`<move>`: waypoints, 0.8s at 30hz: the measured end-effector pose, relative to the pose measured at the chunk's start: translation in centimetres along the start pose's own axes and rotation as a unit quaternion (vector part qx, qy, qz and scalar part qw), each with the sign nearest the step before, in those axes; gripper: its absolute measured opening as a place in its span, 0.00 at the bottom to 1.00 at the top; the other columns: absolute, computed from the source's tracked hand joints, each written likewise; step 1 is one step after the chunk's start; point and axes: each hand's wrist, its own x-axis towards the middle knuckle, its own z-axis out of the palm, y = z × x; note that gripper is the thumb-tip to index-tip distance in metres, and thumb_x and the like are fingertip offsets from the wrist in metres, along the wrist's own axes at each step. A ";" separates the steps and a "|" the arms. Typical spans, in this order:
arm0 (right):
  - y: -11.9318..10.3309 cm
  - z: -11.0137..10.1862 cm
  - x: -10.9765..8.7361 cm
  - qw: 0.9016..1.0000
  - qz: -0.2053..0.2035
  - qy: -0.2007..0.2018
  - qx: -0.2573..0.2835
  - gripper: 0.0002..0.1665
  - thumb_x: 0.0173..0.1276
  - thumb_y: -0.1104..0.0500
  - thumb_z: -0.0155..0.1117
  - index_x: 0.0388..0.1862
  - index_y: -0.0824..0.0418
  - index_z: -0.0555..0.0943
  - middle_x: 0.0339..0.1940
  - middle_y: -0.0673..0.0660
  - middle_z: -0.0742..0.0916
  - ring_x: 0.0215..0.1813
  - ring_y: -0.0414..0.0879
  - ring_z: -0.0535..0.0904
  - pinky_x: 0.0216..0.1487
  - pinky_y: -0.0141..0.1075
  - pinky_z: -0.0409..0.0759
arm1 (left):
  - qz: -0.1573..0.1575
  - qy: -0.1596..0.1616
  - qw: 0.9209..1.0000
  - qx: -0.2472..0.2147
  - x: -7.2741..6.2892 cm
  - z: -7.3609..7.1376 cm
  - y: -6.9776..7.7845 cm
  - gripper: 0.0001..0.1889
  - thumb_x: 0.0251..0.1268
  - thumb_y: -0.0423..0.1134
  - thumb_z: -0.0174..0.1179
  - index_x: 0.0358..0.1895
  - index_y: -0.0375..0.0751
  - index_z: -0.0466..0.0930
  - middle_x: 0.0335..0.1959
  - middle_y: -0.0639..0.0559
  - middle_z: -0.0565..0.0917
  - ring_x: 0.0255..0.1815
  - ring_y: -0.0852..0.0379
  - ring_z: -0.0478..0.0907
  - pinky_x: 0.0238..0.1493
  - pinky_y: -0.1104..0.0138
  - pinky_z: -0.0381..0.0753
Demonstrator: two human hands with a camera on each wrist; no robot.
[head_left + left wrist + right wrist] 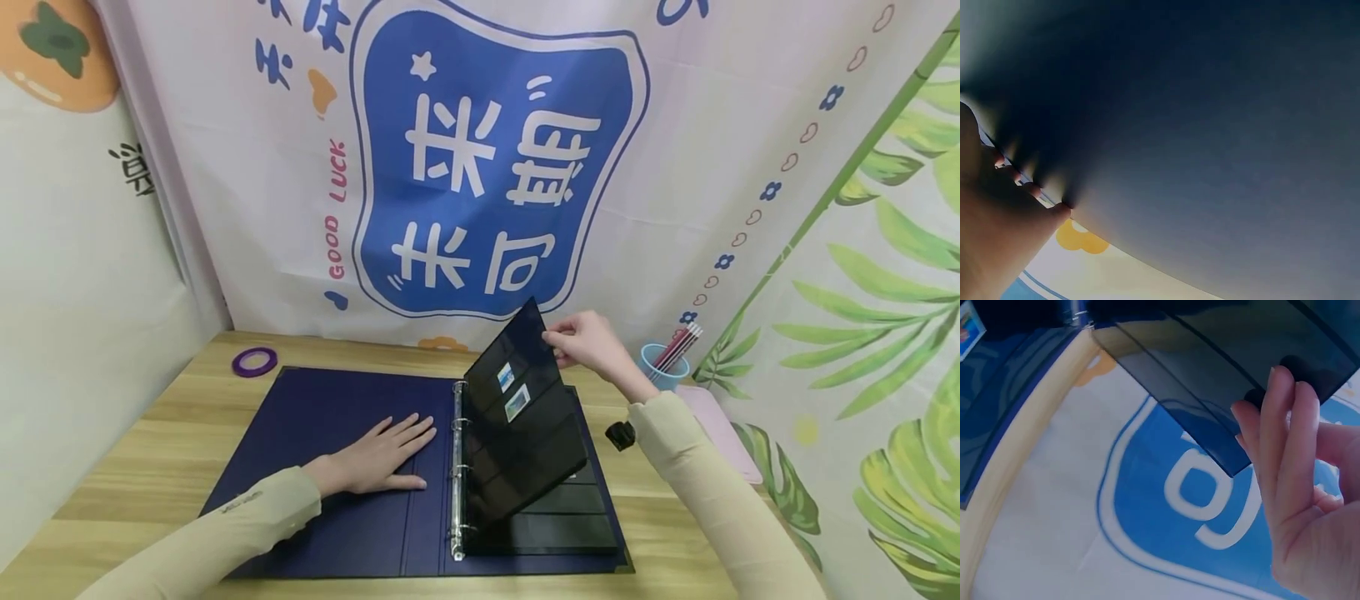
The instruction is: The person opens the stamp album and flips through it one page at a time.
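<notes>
A dark blue ring-binder stamp album [337, 408] lies spread on the wooden table. My left hand [378, 458] rests flat on its inside left cover, fingers spread toward the metal rings [459, 425]. In the left wrist view that hand [1010, 231] presses against the dark cover [1210, 156]. My right hand [588, 340] pinches the outer edge of a black stamp page [525, 458], which stands tilted up from the rings. Two small stamps [517, 403] show in its pockets. The right wrist view has the fingers [1279, 437] at the page's edge. More black pages [562, 533] lie beneath.
A roll of purple tape [254, 362] lies behind the album's left corner. At the back right stands a blue cup [664, 367] of pencils, near a pink board [720, 429]. A small black object [621, 434] shows beside the right sleeve. Printed cloth [285, 275] hangs behind the table.
</notes>
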 end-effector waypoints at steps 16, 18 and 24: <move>-2.7 2.0 1.7 0.997 0.003 -0.042 0.068 0.19 0.74 0.56 0.60 0.57 0.66 0.83 0.21 0.46 0.82 0.23 0.36 0.77 0.36 0.31 0.85 | 0.006 0.022 0.998 -0.055 -0.4 -0.6 -0.1 0.47 0.69 0.66 0.52 0.78 0.33 0.53 0.80 0.36 0.54 0.81 0.36 0.50 0.74 0.36 0.54; -2.9 2.2 1.9 0.996 0.006 -0.049 0.076 0.19 0.74 0.56 0.60 0.57 0.66 0.83 0.21 0.47 0.81 0.24 0.36 0.76 0.34 0.29 0.84 | -0.003 0.042 0.995 -0.092 -0.4 -1.3 0.2 0.47 0.69 0.64 0.54 0.77 0.32 0.53 0.80 0.34 0.55 0.80 0.35 0.51 0.74 0.38 0.56; -4.4 2.6 2.1 0.996 -0.011 -0.056 0.065 0.18 0.73 0.56 0.62 0.54 0.66 0.84 0.20 0.48 0.82 0.25 0.38 0.80 0.38 0.33 0.86 | -0.033 0.153 0.975 -0.160 0.6 -5.5 3.0 0.37 0.72 0.55 0.56 0.72 0.28 0.63 0.71 0.31 0.69 0.72 0.36 0.68 0.69 0.44 0.70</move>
